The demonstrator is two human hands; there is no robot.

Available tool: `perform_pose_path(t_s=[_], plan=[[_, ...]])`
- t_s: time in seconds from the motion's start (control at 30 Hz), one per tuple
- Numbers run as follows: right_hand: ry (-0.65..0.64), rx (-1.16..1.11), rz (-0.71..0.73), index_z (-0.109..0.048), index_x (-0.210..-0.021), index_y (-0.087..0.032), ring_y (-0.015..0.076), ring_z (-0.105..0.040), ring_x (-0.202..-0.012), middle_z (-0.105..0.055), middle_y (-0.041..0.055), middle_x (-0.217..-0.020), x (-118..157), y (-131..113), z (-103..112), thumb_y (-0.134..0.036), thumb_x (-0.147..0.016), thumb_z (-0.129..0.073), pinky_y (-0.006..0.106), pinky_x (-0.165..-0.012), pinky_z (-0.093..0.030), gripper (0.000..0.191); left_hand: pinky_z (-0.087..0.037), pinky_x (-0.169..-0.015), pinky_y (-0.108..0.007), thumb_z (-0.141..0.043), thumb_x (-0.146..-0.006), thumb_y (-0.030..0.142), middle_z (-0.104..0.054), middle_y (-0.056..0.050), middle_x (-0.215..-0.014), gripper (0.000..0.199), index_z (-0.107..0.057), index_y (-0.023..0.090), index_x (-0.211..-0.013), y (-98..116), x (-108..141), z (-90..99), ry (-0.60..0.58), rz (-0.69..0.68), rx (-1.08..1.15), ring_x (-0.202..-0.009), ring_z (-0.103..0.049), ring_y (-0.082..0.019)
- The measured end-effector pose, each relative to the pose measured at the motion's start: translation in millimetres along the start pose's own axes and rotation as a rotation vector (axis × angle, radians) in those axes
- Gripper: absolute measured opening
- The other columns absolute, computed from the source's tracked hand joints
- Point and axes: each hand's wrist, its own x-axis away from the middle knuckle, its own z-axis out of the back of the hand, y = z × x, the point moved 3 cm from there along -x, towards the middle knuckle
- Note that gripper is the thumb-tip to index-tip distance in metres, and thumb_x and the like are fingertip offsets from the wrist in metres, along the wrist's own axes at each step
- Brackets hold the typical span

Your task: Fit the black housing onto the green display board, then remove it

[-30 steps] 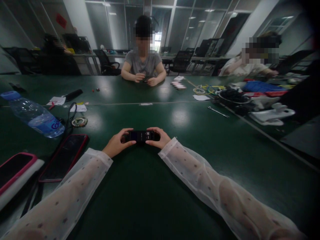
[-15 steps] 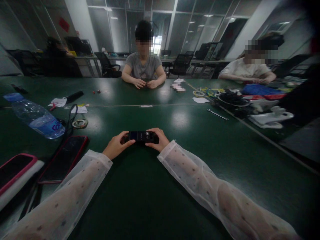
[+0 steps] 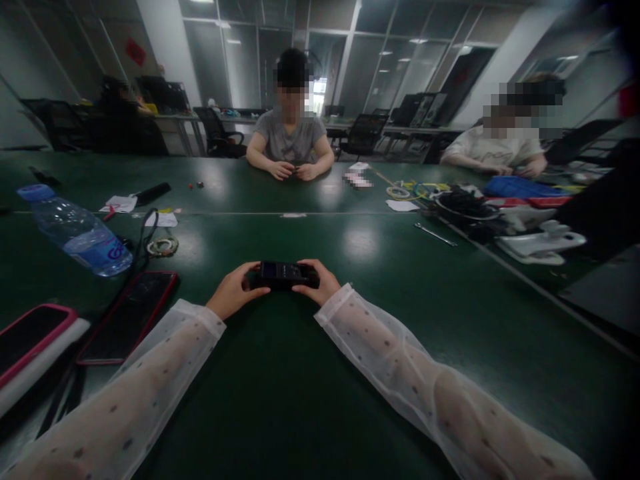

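Between my two hands is a small black device [image 3: 284, 273], box-shaped, with a dark screen on its left part and small pale markings on its right part. My left hand [image 3: 235, 288] grips its left end, the thumb along the near side and the fingers behind. At the right end, my right hand [image 3: 320, 281] is closed on it in the same way. The device is held low at the green table [image 3: 300, 373]; whether it touches the top I cannot tell. Its exact kind is unclear.
Left of my arm lie a red-edged phone [image 3: 129, 320], a pink-cased phone [image 3: 35, 337] and a tilted water bottle [image 3: 83, 233]. A wrench [image 3: 435, 234] and tangled black cables [image 3: 465, 203] are on the right. One person [image 3: 290, 137] sits opposite, another [image 3: 500, 150] at far right.
The device has tipped a little, so its near side shows more and its screen face less. Both hands keep their grip. The view has shifted slightly.
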Motion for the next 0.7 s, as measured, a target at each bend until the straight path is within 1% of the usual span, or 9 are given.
perform_pose_path(t_s=[0.07, 0.1, 0.2, 0.27, 0.33, 0.47, 0.53, 0.7], plan=[[0.024, 0.0, 0.006, -0.049, -0.111, -0.024, 0.0216, -0.057, -0.106, -0.059, 0.0051, -0.109, 1, 0, 1, -0.027, -0.065, -0.075, 0.043, -0.091, -0.047, 0.053, -0.042, -0.053, -0.029, -0.068, -0.072, 0.043, -0.061, -0.004, -0.079, 0.065, -0.045, 0.018, -0.128, 0, 0, 0.9, 0.009, 0.007, 0.002, -0.06, -0.055, -0.017], [0.042, -0.003, 0.005, -0.048, -0.111, -0.024, 0.0217, -0.057, -0.106, -0.059, 0.005, -0.109, 1, 0, 1, -0.028, -0.065, -0.075, 0.043, -0.091, -0.047, 0.052, -0.042, -0.053, -0.028, -0.068, -0.073, 0.042, -0.062, -0.004, -0.081, 0.064, -0.045, 0.018, -0.127, 0, 0, 1.2, 0.013, 0.007, 0.006, -0.06, -0.055, -0.017], [0.107, -0.057, 0.01, -0.047, -0.111, -0.025, 0.0216, -0.057, -0.106, -0.059, 0.0049, -0.109, 2, 0, 3, -0.031, -0.067, -0.074, 0.042, -0.091, -0.047, 0.052, -0.043, -0.052, -0.027, -0.068, -0.074, 0.039, -0.062, -0.008, -0.099, 0.058, -0.047, 0.02, -0.125, 0, 0, 1.2, 0.017, 0.01, 0.053, -0.057, -0.053, -0.013], [0.182, -0.117, 0.016, -0.045, -0.112, -0.025, 0.0216, -0.058, -0.104, -0.059, 0.0058, -0.109, 3, 0, 4, -0.035, -0.069, -0.072, 0.041, -0.09, -0.048, 0.052, -0.043, -0.05, -0.026, -0.067, -0.075, 0.037, -0.06, -0.008, -0.111, 0.055, -0.048, 0.022, -0.124, 0, 0, 0.5, 0.003, 0.008, 0.101, -0.055, -0.051, -0.01], [0.272, -0.159, 0.012, -0.043, -0.113, -0.023, 0.0222, -0.058, -0.103, -0.058, 0.0073, -0.11, 2, 1, 7, -0.039, -0.071, -0.069, 0.04, -0.088, -0.049, 0.051, -0.043, -0.049, -0.024, -0.066, -0.076, 0.035, -0.057, -0.008, -0.117, 0.054, -0.047, 0.024, -0.125, 0, 0, -0.1, -0.013, 0.001, 0.132, -0.053, -0.05, -0.009], [0.465, -0.2, 0.002, -0.044, -0.112, -0.021, 0.0236, -0.058, -0.1, -0.056, 0.0084, -0.108, 2, 5, 13, -0.043, -0.071, -0.068, 0.042, -0.087, -0.049, 0.052, -0.043, -0.048, -0.023, -0.066, -0.076, 0.033, -0.057, -0.009, -0.119, 0.054, -0.047, 0.024, -0.126, -1, 0, 0.2, -0.013, -0.006, 0.139, -0.054, -0.05, -0.009], [0.529, -0.212, 0.005, -0.044, -0.112, -0.021, 0.0234, -0.058, -0.098, -0.056, 0.0082, -0.107, 2, 8, 15, -0.043, -0.07, -0.069, 0.042, -0.086, -0.049, 0.054, -0.043, -0.049, -0.023, -0.067, -0.075, 0.032, -0.057, -0.008, -0.119, 0.055, -0.047, 0.024, -0.126, -1, 0, 0.6, -0.005, -0.005, 0.14, -0.054, -0.051, -0.008], [0.574, -0.213, 0.018, -0.046, -0.111, -0.021, 0.0221, -0.059, -0.095, -0.057, 0.0082, -0.106, 2, 9, 17, -0.04, -0.068, -0.072, 0.041, -0.084, -0.05, 0.054, -0.044, -0.048, -0.023, -0.07, -0.073, 0.029, -0.057, -0.007, -0.12, 0.055, -0.047, 0.025, -0.123, -2, 0, 1.1, 0.01, 0.006, 0.149, -0.053, -0.051, -0.007]])
